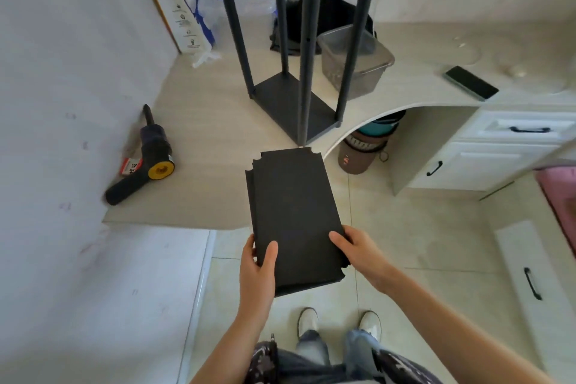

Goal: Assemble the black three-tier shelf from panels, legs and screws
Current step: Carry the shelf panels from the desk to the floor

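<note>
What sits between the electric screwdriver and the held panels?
Nothing: in the head view only bare desktop lies between the electric screwdriver and the black panels.

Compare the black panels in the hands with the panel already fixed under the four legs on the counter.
The held panels are a loose stack, gripped at the near end by the left hand and right hand; the fixed panel is single and lies flat on the counter.
The held panels carry no legs; the fixed panel has four legs at its corners.
Both are dark rectangles; the held ones show notched corners.
</note>
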A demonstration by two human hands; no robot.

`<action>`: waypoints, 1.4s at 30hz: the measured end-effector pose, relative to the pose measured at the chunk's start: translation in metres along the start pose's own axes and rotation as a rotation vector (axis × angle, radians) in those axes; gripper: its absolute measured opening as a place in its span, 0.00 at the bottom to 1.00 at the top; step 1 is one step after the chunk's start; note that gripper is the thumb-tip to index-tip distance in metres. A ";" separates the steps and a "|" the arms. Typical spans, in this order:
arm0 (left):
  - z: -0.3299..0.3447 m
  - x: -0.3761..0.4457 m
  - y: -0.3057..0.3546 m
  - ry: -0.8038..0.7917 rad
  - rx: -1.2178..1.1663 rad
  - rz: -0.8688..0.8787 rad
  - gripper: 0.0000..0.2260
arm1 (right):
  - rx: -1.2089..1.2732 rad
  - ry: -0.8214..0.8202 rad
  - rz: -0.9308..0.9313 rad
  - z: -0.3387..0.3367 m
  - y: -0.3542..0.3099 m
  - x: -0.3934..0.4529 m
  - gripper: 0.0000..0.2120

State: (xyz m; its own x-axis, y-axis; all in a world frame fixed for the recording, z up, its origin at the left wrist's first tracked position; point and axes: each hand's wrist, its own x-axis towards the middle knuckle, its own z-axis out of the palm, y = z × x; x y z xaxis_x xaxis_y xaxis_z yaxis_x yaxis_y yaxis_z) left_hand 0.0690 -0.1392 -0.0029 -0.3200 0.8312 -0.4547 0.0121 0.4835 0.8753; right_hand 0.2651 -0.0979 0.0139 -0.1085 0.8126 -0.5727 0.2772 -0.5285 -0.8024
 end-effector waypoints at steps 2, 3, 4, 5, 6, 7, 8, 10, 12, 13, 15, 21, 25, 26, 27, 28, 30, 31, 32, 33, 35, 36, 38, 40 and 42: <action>0.011 -0.009 -0.005 -0.042 0.029 0.023 0.14 | 0.043 0.048 0.009 -0.010 0.015 -0.015 0.10; 0.018 -0.014 -0.006 -0.068 0.045 0.036 0.13 | 0.067 0.079 0.013 -0.015 0.022 -0.022 0.09; 0.026 -0.019 -0.007 -0.097 0.061 0.047 0.13 | 0.092 0.118 0.019 -0.021 0.030 -0.031 0.09; 0.033 -0.023 -0.008 -0.120 0.073 0.056 0.14 | 0.117 0.154 0.024 -0.026 0.037 -0.038 0.09; 0.040 -0.027 -0.010 -0.140 0.085 0.067 0.14 | 0.139 0.184 0.027 -0.030 0.044 -0.045 0.09; 0.049 -0.031 -0.011 -0.166 0.104 0.081 0.15 | 0.161 0.218 0.028 -0.035 0.052 -0.053 0.10; 0.059 -0.036 -0.012 -0.193 0.125 0.094 0.16 | 0.180 0.255 0.030 -0.042 0.060 -0.060 0.10; 0.081 -0.049 -0.016 -0.244 0.165 0.117 0.18 | 0.200 0.343 0.037 -0.056 0.079 -0.078 0.13; 0.105 -0.063 -0.022 -0.298 0.191 0.136 0.18 | 0.215 0.430 0.053 -0.074 0.099 -0.097 0.16; 0.117 -0.072 -0.026 -0.325 0.200 0.140 0.19 | 0.214 0.466 0.051 -0.082 0.110 -0.108 0.18; 0.142 -0.090 -0.034 -0.380 0.225 0.145 0.19 | 0.186 0.527 0.036 -0.100 0.132 -0.131 0.21; 0.223 -0.164 -0.059 -0.502 0.293 0.178 0.20 | 0.148 0.722 0.030 -0.157 0.199 -0.203 0.25; 0.272 -0.212 -0.081 -0.595 0.360 0.220 0.24 | 0.166 0.836 0.071 -0.191 0.244 -0.246 0.29; 0.282 -0.222 -0.087 -0.625 0.380 0.232 0.25 | 0.181 0.857 0.079 -0.197 0.254 -0.257 0.29; 0.291 -0.231 -0.093 -0.656 0.402 0.243 0.25 | 0.198 0.879 0.092 -0.202 0.265 -0.267 0.29; 0.301 -0.241 -0.099 -0.688 0.425 0.249 0.25 | 0.216 0.900 0.107 -0.207 0.275 -0.276 0.29; 0.318 -0.256 -0.112 -0.744 0.464 0.249 0.23 | 0.250 0.941 0.138 -0.213 0.296 -0.294 0.29; 0.326 -0.262 -0.118 -0.770 0.485 0.250 0.22 | 0.263 0.956 0.156 -0.215 0.306 -0.301 0.29; 0.334 -0.267 -0.125 -0.796 0.510 0.249 0.21 | 0.276 0.971 0.175 -0.216 0.315 -0.307 0.29; 0.342 -0.272 -0.131 -0.823 0.537 0.245 0.21 | 0.297 0.990 0.194 -0.217 0.325 -0.312 0.29; 0.357 -0.279 -0.144 -0.871 0.591 0.233 0.21 | 0.353 1.027 0.230 -0.219 0.342 -0.321 0.29; 0.363 -0.281 -0.149 -0.895 0.616 0.231 0.21 | 0.370 1.039 0.244 -0.218 0.349 -0.323 0.29; 0.377 -0.282 -0.159 -0.961 0.666 0.225 0.20 | 0.408 1.068 0.273 -0.220 0.364 -0.327 0.29; 0.392 -0.280 -0.168 -1.014 0.718 0.218 0.21 | 0.445 1.097 0.306 -0.220 0.376 -0.328 0.29; 0.405 -0.277 -0.180 -1.067 0.772 0.214 0.21 | 0.489 1.135 0.343 -0.218 0.391 -0.324 0.29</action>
State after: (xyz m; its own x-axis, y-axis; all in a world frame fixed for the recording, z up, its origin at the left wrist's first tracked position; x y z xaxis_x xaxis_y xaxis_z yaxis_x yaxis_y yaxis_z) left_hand 0.5395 -0.3449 -0.1017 0.6443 0.5452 -0.5363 0.6118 0.0533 0.7892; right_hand 0.6168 -0.5138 -0.0778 0.8360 0.2430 -0.4919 -0.2751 -0.5901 -0.7590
